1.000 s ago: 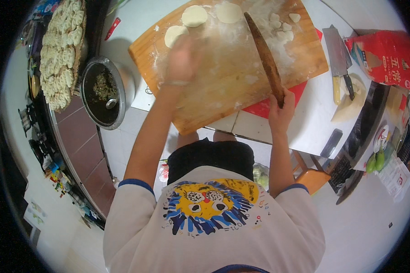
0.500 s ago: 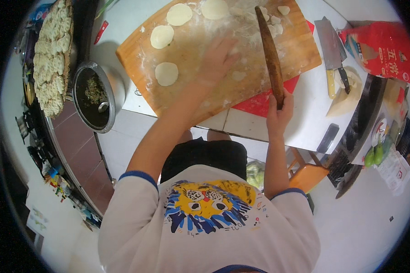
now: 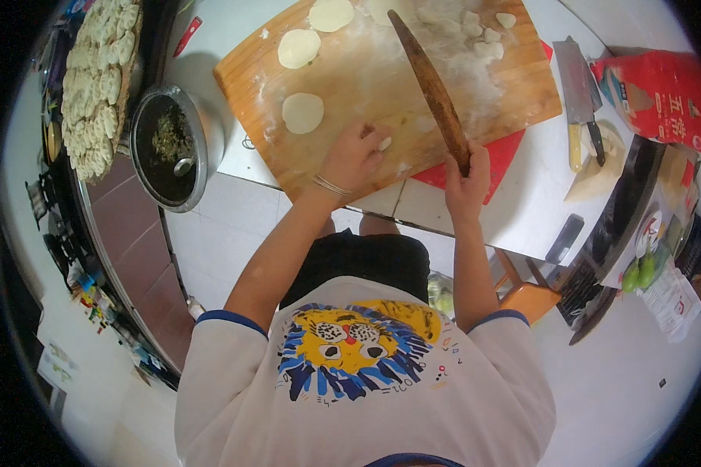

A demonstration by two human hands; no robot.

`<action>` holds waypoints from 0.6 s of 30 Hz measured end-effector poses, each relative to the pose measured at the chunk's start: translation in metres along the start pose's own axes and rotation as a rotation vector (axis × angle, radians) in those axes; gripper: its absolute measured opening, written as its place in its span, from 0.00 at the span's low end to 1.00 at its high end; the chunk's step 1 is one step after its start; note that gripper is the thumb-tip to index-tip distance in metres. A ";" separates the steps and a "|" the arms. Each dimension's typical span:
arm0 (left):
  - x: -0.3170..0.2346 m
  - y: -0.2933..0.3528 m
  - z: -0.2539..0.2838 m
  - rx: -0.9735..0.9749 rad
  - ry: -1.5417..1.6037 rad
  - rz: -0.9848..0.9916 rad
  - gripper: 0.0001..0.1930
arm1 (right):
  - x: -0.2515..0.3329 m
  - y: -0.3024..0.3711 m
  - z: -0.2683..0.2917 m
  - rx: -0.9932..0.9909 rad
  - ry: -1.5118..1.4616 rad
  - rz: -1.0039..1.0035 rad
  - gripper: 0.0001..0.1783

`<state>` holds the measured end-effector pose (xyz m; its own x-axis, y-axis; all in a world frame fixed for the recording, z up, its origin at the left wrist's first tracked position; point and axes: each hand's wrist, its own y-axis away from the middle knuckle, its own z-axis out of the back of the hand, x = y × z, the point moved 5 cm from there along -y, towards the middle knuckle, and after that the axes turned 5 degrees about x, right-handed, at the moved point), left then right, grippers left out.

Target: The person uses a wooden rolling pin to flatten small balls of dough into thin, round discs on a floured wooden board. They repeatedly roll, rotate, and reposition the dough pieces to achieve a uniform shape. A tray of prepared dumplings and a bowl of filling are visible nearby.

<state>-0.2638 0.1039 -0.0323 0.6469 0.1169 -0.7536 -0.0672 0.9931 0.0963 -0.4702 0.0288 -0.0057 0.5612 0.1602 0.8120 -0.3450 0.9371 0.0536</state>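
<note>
My right hand (image 3: 466, 180) is closed around the near end of a dark wooden rolling pin (image 3: 428, 86), which slants away to the left over the board. My left hand (image 3: 352, 159) is curled low over the near part of the floury wooden board (image 3: 350, 93). A small white piece of dough (image 3: 385, 144) shows at its fingertips, seemingly pinched there. Flat round dough wrappers (image 3: 303, 114) lie along the board's left and far side, one partly behind the pin's tip. Several small dough lumps (image 3: 488, 50) rest at the far right.
Left of the board stands a metal bowl (image 3: 199, 159) of dark green filling with a spoon (image 3: 183, 166). Beyond it is a tray full of dumplings (image 3: 101, 86). On the right are a cleaver (image 3: 574, 78), a knife (image 3: 596, 142), a red bag (image 3: 662, 101) and a phone (image 3: 565, 239).
My left hand has drawn back toward me, its fingers going from spread to curled, with dough at the fingertips. The rolling pin has swung left in my right hand. The view has shifted slightly.
</note>
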 end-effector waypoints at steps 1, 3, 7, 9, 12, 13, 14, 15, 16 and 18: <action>0.003 -0.002 -0.001 0.046 -0.016 -0.021 0.21 | -0.001 0.001 -0.001 0.007 0.008 -0.001 0.19; 0.008 -0.001 -0.005 0.061 -0.054 -0.033 0.20 | 0.000 0.002 -0.003 0.015 0.027 0.006 0.19; 0.004 0.003 -0.004 0.043 -0.165 0.078 0.21 | 0.002 0.003 -0.003 0.002 0.029 0.023 0.19; -0.007 -0.006 0.000 0.023 -0.267 0.132 0.25 | -0.001 0.004 -0.004 -0.008 0.055 0.025 0.19; -0.023 -0.030 -0.017 -0.107 -0.456 0.093 0.33 | -0.003 0.005 -0.007 -0.003 0.080 0.027 0.19; -0.022 -0.041 -0.029 -0.156 -0.515 0.035 0.35 | -0.002 0.003 -0.008 -0.001 0.086 0.030 0.19; -0.025 -0.048 -0.033 -0.205 -0.573 -0.023 0.37 | 0.001 0.001 -0.007 -0.014 0.109 0.065 0.19; -0.021 -0.052 -0.034 -0.190 -0.550 -0.009 0.37 | 0.006 -0.001 -0.005 -0.025 0.131 0.102 0.18; -0.022 -0.054 -0.034 -0.171 -0.526 -0.002 0.37 | 0.008 -0.001 -0.003 -0.042 0.155 0.134 0.18; -0.019 -0.053 -0.031 -0.120 -0.312 0.077 0.36 | 0.007 -0.005 -0.003 0.023 0.197 0.095 0.20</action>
<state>-0.2961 0.0498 -0.0431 0.8366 0.2011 -0.5096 -0.2021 0.9779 0.0543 -0.4625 0.0265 -0.0015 0.6606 0.3072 0.6851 -0.4194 0.9078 -0.0027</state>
